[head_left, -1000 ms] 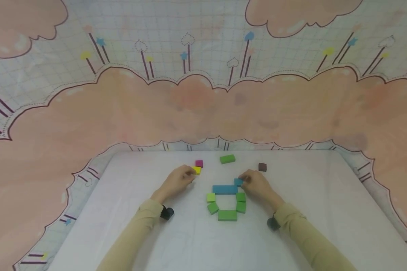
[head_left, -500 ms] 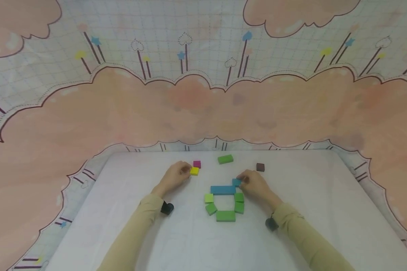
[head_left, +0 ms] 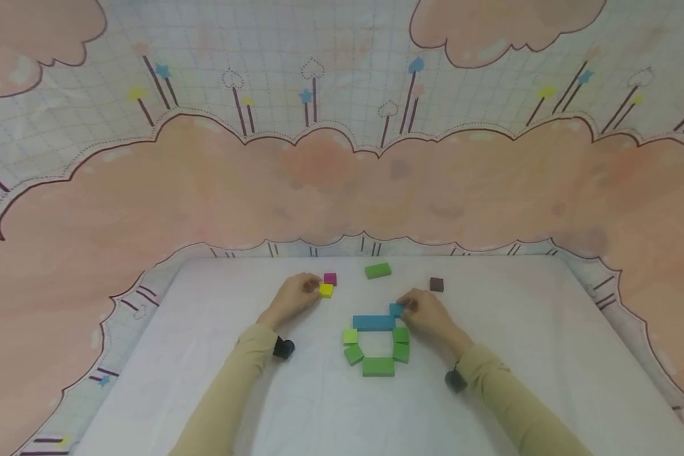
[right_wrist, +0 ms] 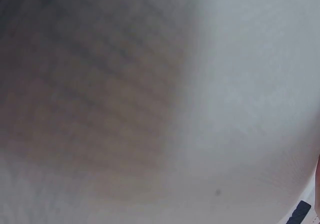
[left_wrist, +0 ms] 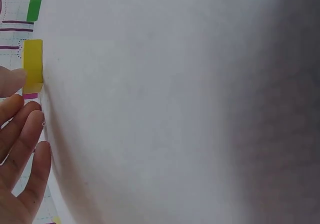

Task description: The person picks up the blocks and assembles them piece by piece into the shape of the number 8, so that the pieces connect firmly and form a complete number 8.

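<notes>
In the head view, my left hand (head_left: 293, 297) is at the left side of a yellow block (head_left: 326, 291), which sits just in front of a magenta block (head_left: 330, 278). The left wrist view shows the thumb overlapping the lower edge of the yellow block (left_wrist: 33, 64), the other fingers spread loosely. My right hand (head_left: 430, 313) pinches a small blue block (head_left: 396, 310) at the right end of a long blue block (head_left: 373, 323). Below that, several green blocks (head_left: 379, 367) form a rounded outline with it. In the right wrist view the right hand (right_wrist: 317, 191) barely shows at the edge.
A green block (head_left: 378, 270) lies near the back of the white table (head_left: 319, 411). A dark brown block (head_left: 436, 284) lies beyond the right hand. Behind the table hangs a patterned cloth (head_left: 342, 190). Both wrists carry small black cameras (head_left: 284, 348).
My left hand has drawn back slightly to the left, leaving more of the yellow block uncovered. The right hand stays on the small blue block. The head view has shifted a little.
</notes>
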### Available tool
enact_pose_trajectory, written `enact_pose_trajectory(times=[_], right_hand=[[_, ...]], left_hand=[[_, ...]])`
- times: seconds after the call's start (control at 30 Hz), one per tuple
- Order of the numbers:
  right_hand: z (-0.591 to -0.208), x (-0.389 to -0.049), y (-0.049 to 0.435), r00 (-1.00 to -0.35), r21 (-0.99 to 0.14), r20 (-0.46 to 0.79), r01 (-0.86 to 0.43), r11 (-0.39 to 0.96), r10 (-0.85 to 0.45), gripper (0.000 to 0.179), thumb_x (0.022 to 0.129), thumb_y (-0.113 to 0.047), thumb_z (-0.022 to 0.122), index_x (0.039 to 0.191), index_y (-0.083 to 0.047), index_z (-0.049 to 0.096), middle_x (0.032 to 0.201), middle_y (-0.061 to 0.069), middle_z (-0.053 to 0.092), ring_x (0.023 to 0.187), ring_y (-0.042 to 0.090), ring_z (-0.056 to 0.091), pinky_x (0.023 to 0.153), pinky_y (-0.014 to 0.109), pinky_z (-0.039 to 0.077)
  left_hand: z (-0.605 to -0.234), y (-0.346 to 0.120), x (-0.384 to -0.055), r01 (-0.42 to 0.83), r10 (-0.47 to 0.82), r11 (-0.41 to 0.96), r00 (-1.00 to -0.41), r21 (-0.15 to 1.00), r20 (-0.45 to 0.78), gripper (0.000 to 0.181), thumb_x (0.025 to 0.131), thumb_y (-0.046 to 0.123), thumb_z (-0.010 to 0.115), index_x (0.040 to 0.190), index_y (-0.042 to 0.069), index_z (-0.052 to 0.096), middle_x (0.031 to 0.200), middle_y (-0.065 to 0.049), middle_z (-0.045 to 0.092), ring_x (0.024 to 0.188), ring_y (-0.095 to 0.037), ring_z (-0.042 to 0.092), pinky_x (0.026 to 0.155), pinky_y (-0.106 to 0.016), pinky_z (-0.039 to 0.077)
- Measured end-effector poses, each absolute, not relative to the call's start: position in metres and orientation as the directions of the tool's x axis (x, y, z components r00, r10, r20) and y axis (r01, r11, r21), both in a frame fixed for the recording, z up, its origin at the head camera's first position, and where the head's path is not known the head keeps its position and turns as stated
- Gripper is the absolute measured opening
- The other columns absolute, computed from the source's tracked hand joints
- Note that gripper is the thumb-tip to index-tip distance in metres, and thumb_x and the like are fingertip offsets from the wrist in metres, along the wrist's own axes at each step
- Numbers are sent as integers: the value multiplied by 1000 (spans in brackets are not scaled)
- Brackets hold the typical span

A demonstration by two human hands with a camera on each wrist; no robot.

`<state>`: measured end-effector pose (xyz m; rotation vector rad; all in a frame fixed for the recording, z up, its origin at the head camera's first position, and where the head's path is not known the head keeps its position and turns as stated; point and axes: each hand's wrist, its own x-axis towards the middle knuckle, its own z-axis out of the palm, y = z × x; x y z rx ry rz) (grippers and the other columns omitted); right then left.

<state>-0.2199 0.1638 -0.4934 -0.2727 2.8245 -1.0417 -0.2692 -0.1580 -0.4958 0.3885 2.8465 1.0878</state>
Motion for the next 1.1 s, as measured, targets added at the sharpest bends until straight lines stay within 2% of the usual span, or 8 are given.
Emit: enact_pose_trajectory(times=[0.27,1.1], right_hand=[[-492,-217,163,-978,-638,-44,-130,759,-204,29,80,-8,67,109,-9,68,103,6,66,96,21,58,88,41,49],[-490,-217,161,-977,-647,-52,-126,752,-208,29,80,-7,68,109,-9,68,106,7,66,95,20,59,86,40,51]], left_hand=[[-502,-157,-270,207,260,718,-966,664,20,37,86,15,67,122,9,62,120,-11,64,109,-26,60,96,-42,50],[-504,-159,-273,230,265,711,-963,664,50,32,85,18,70,114,9,65,111,-8,65,102,-23,59,92,-41,50]])
